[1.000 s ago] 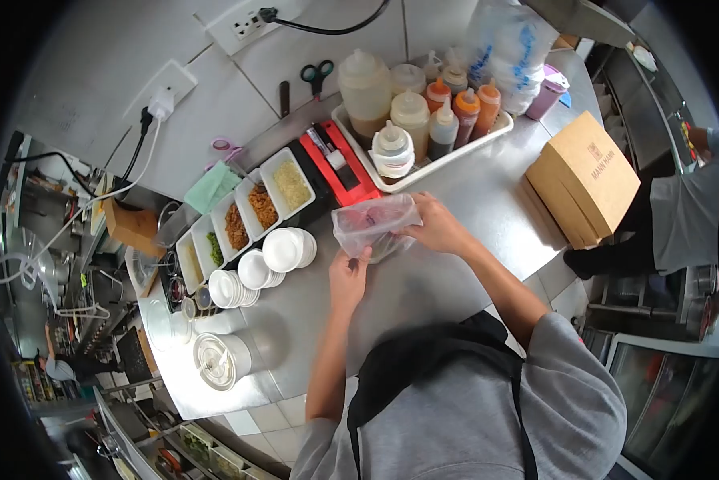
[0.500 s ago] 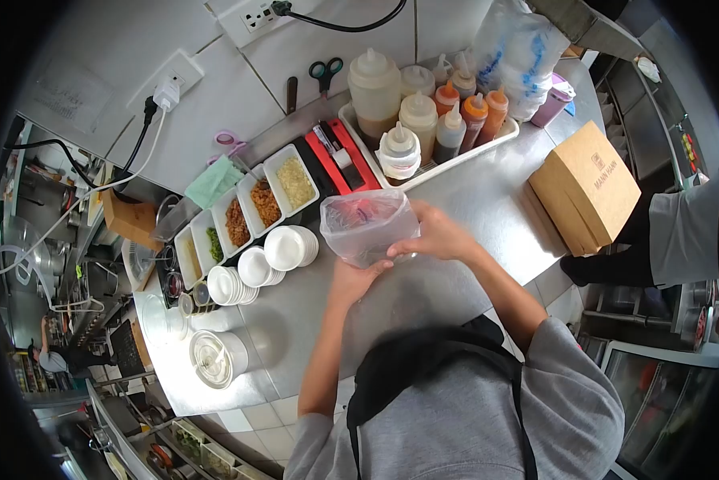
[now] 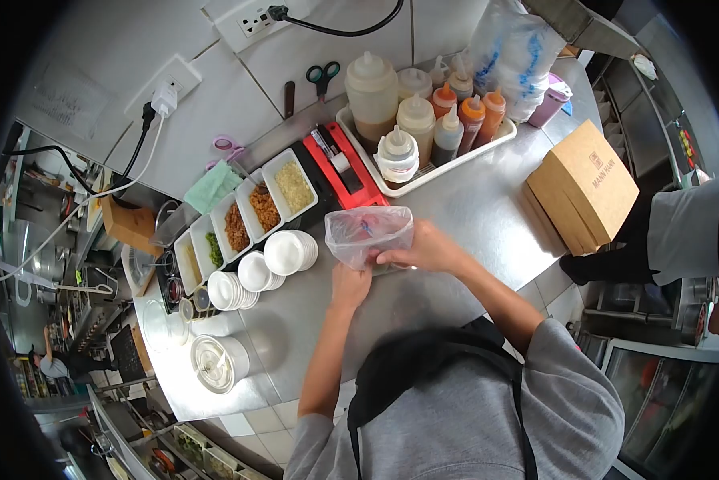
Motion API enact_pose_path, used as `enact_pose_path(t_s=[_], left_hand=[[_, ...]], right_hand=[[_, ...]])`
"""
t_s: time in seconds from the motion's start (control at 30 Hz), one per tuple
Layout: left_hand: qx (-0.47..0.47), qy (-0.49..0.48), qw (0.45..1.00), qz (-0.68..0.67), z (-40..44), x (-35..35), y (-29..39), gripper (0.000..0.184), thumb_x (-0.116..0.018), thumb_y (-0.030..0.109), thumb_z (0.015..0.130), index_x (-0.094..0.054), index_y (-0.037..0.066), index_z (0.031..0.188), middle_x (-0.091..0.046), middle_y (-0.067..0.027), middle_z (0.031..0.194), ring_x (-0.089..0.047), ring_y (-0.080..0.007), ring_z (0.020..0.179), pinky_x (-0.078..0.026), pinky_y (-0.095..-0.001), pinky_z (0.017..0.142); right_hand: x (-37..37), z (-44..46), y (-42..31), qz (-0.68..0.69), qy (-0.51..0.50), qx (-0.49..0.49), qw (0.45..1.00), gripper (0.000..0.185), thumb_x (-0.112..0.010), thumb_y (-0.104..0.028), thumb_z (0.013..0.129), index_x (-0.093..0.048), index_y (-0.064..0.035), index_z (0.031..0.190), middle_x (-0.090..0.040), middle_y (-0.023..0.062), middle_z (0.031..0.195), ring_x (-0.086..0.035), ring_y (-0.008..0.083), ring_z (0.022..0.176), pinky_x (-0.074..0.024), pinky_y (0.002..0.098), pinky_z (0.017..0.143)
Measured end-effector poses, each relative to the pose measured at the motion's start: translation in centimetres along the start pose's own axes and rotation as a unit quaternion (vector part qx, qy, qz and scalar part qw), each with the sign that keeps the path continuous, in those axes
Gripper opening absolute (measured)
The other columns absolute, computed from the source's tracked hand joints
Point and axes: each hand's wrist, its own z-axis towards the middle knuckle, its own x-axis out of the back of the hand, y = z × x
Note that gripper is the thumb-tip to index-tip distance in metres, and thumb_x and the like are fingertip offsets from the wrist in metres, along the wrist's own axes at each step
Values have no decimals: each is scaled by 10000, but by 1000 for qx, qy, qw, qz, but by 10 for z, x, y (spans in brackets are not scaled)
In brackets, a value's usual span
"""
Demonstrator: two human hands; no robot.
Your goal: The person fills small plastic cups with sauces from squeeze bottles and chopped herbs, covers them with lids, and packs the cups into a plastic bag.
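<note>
A clear plastic bag with a wide open mouth is held over the near side of the steel counter. My left hand grips it from below at its near-left side, with the fingers partly hidden behind the plastic. On the right side, my right hand is closed on the bag, fingers reaching across its front. Blue print shows through the film; any contents are hard to make out. Just beyond the bag lies a red device with a white roll, apart from both hands.
Stacked white lids and food trays stand left. A white tray of sauce bottles sits behind, a cardboard box to the right. A lidded white tub is near the left edge. Another person stands at right.
The bag has moved slightly toward me and its mouth looks flatter. My left hand has turned more upright beneath it, and my right fingers have shifted left across its front.
</note>
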Motion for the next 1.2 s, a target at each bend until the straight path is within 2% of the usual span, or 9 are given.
enact_pose_path(t_s=[0.27, 0.43, 0.6, 0.7, 0.87, 0.93, 0.97, 1.13, 1.2], left_hand=[[-53, 9, 978, -201, 14, -12, 12, 481, -711, 222, 702, -530, 71, 1122, -562, -132, 1102, -545, -325, 1014, -442, -415, 830], [-182, 82, 979, 44, 22, -51, -11, 425, -697, 215, 703, -553, 58, 1070, -554, -137, 1055, -541, -338, 976, -420, -424, 835], [-102, 41, 974, 197, 17, -32, 55, 410, -675, 166, 721, -527, 40, 1082, -544, -124, 1088, -536, -297, 1008, -397, -412, 882], [-71, 64, 987, 128, 3, -52, 23, 270, -603, 184, 789, -552, 60, 1023, -589, -107, 988, -573, -278, 921, -440, -389, 794], [-144, 51, 986, 59, 4, -50, 9, 253, -628, 201, 756, -571, 64, 962, -602, -108, 937, -577, -284, 890, -440, -389, 774], [-218, -6, 970, 104, 3, -36, 14, 277, -658, 202, 724, -573, 61, 947, -597, -111, 938, -569, -289, 897, -428, -394, 789], [-242, -21, 964, 112, 7, -36, 12, 289, -673, 203, 708, -574, 59, 939, -594, -113, 939, -565, -292, 901, -422, -396, 796], [-242, -30, 961, 131, 22, -26, 34, 322, -730, 186, 621, -563, 64, 868, -592, -87, 893, -566, -270, 898, -402, -382, 811], [-226, -64, 966, 110, 22, -23, 32, 335, -731, 172, 615, -560, 66, 882, -597, -77, 906, -572, -265, 920, -398, -371, 823]], right_hand=[[-24, 11, -3, -140, 49, 269, 952, 424, -793, -204, 658, -580, -59, 994, -530, 126, 1177, -473, 287, 1140, -375, 370, 971], [-68, 12, 33, -170, 116, 211, 956, 265, -727, -193, 701, -558, -52, 848, -561, 129, 926, -529, 327, 936, -414, 398, 826], [-83, -5, 16, -48, 246, 140, 958, 188, -630, -79, 725, -496, -67, 855, -505, 97, 734, -530, 232, 744, -393, 368, 661], [-71, -5, -8, 307, 255, 74, 914, 187, -631, -89, 812, -451, -52, 846, -520, 78, 779, -522, 158, 717, -413, 274, 646], [-30, -30, -56, -80, 198, 349, 913, 256, -616, -97, 808, -512, -60, 1039, -545, 63, 889, -537, 160, 895, -453, 315, 789], [-19, -42, -74, -400, 25, 553, 731, 300, -606, -121, 788, -518, -68, 1070, -548, 73, 990, -526, 202, 1030, -434, 365, 909], [-24, -46, -64, -543, -25, 510, 667, 358, -578, -157, 760, -523, -86, 1107, -508, 97, 1175, -442, 253, 1184, -333, 433, 1036], [8, -36, 7, -758, -109, 194, 613, 414, -523, -229, 829, -522, -84, 1216, -631, 122, 966, -573, 271, 973, -448, 373, 855], [17, -41, 16, -686, -197, 153, 684, 303, -514, -291, 863, -582, -88, 1078, -639, 75, 831, -600, 231, 858, -453, 350, 759]])
